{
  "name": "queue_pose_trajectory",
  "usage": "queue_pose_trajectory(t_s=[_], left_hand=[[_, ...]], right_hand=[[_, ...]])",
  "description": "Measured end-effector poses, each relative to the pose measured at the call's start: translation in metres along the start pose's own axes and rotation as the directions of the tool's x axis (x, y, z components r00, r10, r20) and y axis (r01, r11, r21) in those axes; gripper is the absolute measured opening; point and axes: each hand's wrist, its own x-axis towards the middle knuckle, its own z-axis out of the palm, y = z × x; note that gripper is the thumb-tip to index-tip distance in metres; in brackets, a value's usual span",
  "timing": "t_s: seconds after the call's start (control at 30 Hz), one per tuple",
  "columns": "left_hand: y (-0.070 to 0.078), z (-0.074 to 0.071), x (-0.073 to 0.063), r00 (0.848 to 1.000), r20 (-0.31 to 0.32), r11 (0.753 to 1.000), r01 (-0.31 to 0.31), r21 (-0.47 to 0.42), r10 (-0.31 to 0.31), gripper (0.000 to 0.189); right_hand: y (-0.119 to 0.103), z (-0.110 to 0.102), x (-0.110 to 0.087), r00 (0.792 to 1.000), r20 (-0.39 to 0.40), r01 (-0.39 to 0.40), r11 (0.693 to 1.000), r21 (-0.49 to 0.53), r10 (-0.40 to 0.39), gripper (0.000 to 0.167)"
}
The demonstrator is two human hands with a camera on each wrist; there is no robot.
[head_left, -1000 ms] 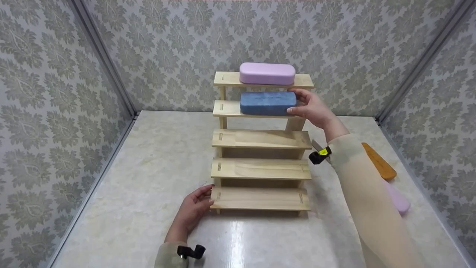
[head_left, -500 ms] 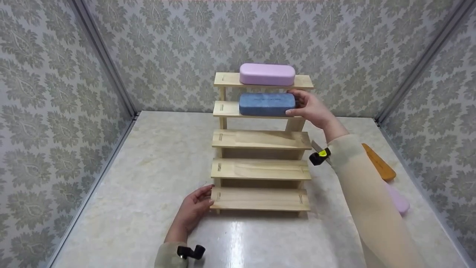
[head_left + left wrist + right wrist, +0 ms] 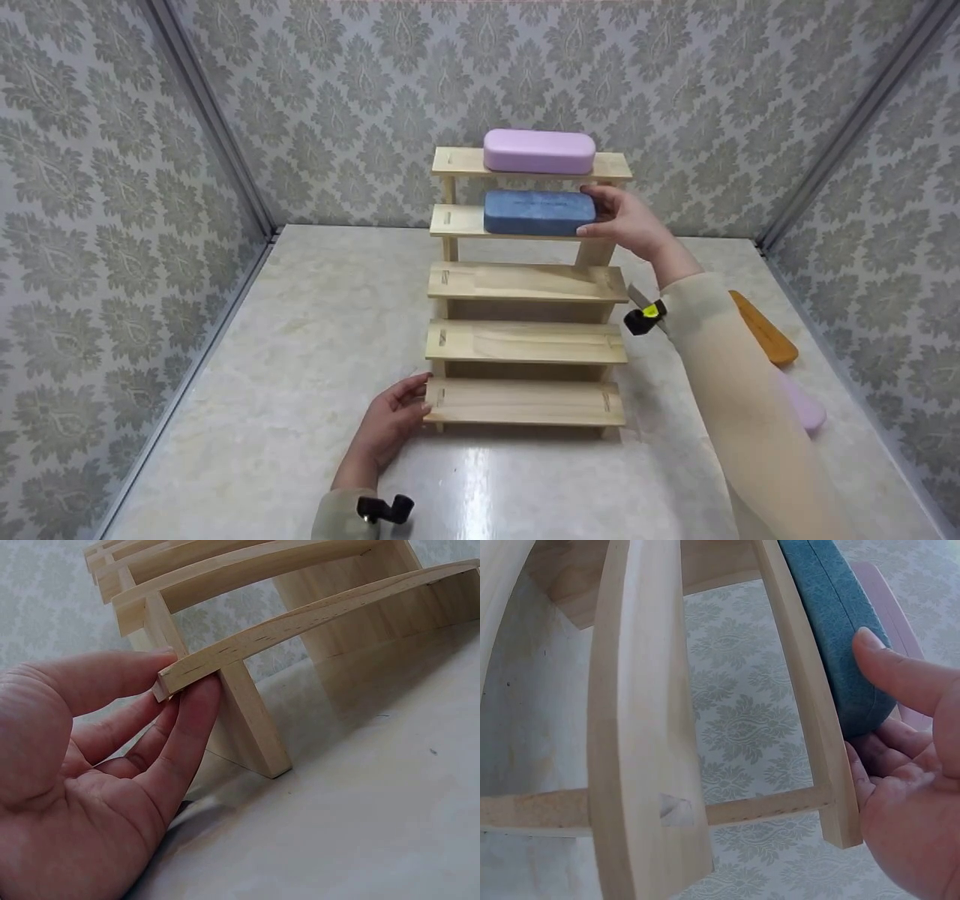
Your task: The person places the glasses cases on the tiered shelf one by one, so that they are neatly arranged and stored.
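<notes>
A stepped wooden display stand point(image 3: 525, 345) has several shelves. Its lowest shelf point(image 3: 225, 652) is pinched at the left end by my left hand point(image 3: 390, 420), thumb on top and fingers beneath. A blue glasses case point(image 3: 536, 210) lies lengthwise on the second shelf from the top. My right hand point(image 3: 630, 225) holds that case by its right end; the right wrist view shows the thumb point(image 3: 881, 656) on its front side and the fingers around the end. On the top shelf, just behind, sits a pink glasses case point(image 3: 538, 151).
On the table point(image 3: 300, 337) at the right lie an orange tapered case point(image 3: 772, 330) and a pink case point(image 3: 804, 405), both partly covered by the right sleeve point(image 3: 735, 375). Patterned wall panels point(image 3: 337, 112) stand behind and at both sides.
The blue glasses case has shifted only very slightly along its shelf under my right hand, whose thumb sits a little lower. My left hand stays at the lowest shelf's end.
</notes>
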Motion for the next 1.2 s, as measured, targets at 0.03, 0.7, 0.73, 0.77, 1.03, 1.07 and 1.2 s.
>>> queue_pose_trajectory(t_s=[0.03,0.7,0.73,0.77,1.03,1.07,1.2], left_hand=[[0.000,0.000,0.000,1.000,-0.002,1.000,0.000,0.004,0.000,0.064],[0.000,-0.001,0.000,0.999,-0.014,0.998,-0.032,0.052,0.033,0.060],[0.000,-0.001,0.000,0.999,-0.012,0.999,-0.029,0.041,0.030,0.061],[0.000,-0.001,0.000,1.000,-0.009,0.999,-0.026,0.031,0.027,0.061],[0.001,0.000,0.000,1.000,0.004,1.000,-0.002,-0.026,0.003,0.064],[0.001,0.000,0.000,1.000,0.002,1.000,0.000,-0.026,0.000,0.064],[0.001,0.000,0.000,1.000,0.007,1.000,-0.002,-0.020,0.003,0.064]], right_hand=[[0.000,0.000,0.000,1.000,0.000,0.000,1.000,-0.004,0.000,0.076],[0.006,-0.011,-0.011,0.999,0.005,0.036,0.998,0.045,-0.036,0.073],[0.007,-0.012,-0.013,0.999,0.002,0.039,0.998,0.051,-0.039,0.073],[0.008,-0.014,-0.014,0.999,-0.002,0.042,0.997,0.062,-0.042,0.072],[0.014,-0.022,-0.031,0.996,-0.062,0.074,0.992,0.099,-0.068,0.069],[0.015,-0.023,-0.033,0.995,-0.068,0.077,0.992,0.102,-0.071,0.069],[0.020,-0.026,-0.039,0.993,-0.093,0.090,0.986,0.137,-0.078,0.068]])
